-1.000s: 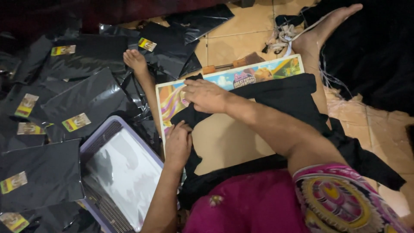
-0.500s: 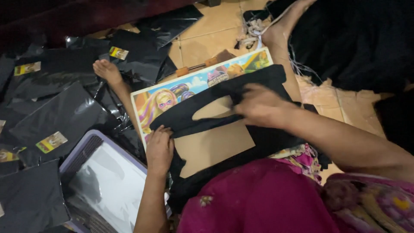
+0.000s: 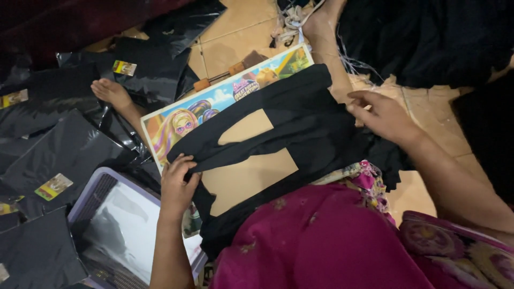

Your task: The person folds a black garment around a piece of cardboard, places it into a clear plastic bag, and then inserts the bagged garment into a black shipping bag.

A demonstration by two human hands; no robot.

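As your right hand (image 3: 383,115) slides off to the cloth's (image 3: 305,126) right edge, fingers loosely curled, your left hand (image 3: 176,184) keeps pinching the left corner over the board (image 3: 251,176).

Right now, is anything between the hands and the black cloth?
No, nothing visible is. The left hand already grips the black cloth at its near-left edge, and the right hand rests on its right side. The cloth lies over a brown cardboard sheet on a colourful cartoon board.
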